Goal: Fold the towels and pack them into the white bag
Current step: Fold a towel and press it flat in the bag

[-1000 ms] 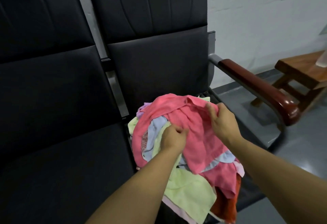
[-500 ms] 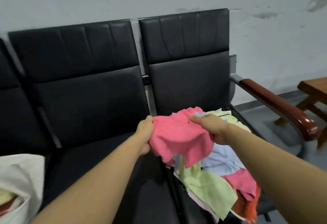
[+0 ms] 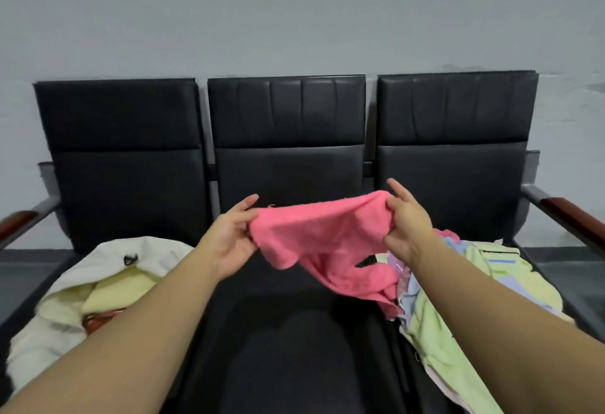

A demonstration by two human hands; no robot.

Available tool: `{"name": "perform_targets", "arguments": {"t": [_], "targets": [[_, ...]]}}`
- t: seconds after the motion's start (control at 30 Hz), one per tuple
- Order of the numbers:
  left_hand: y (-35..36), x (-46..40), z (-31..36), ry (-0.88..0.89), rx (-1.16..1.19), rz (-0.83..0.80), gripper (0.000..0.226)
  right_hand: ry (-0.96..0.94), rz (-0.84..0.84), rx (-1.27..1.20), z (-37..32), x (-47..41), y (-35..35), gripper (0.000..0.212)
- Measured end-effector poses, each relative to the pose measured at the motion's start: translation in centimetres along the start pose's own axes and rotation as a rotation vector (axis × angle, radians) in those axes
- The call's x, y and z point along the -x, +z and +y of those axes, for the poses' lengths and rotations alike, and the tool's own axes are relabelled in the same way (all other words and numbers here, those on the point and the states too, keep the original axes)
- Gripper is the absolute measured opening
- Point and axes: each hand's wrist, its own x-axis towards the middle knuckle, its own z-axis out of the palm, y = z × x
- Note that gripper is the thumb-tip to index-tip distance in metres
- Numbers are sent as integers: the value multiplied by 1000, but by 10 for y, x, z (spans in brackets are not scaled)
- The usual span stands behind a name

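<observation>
Pink towel [image 3: 322,243] stretched between our hands over the middle black seat [image 3: 288,341]: left hand [image 3: 230,243] pinches one edge, right hand [image 3: 407,225] grips the other, index finger sticking out. White bag [image 3: 98,269] sits left, towel pile [image 3: 458,289] right

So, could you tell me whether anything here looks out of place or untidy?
Only the unfolded towel pile on the right seat stands out: it spills over the seat's front edge. The pink towel hangs bunched between the left hand and right hand.
</observation>
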Motion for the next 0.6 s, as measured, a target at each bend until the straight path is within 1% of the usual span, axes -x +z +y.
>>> {"name": "perform_targets", "arguments": {"t": [0.07, 0.1, 0.17, 0.2, 0.23, 0.3, 0.4, 0.5, 0.53, 0.6], "targets": [[-17, 11, 7, 10, -39, 8, 36, -17, -34, -6, 7, 7, 2, 46], [-23, 16, 8, 13, -51, 11, 37, -21, -39, 34, 10, 12, 2, 54], [-36, 20, 6, 26, -72, 33, 39, -33, -45, 133, 17, 18, -1, 76], [-43, 20, 4, 35, -91, 49, 40, -30, -50, 160, 21, 21, -2, 82], [-48, 22, 0, 35, -100, 57, 40, -23, -54, 196, 27, 25, -4, 83], [-57, 23, -12, 13, -90, 76, 38, 0, -43, 272, 39, 28, -8, 74], [-59, 26, -37, -26, -5, 145, 37, 50, -35, 329, 53, 35, -21, 56], [-67, 28, -74, -70, 64, 237, 46, 155, -26, 308, 72, 46, -46, 41], [-74, 27, -91, -111, 57, 272, 47, 200, 21, 310, 83, 50, -58, 37], [-86, 32, -124, -251, 9, 338, 44, 314, 96, 300, 106, 56, -85, 31]]}}
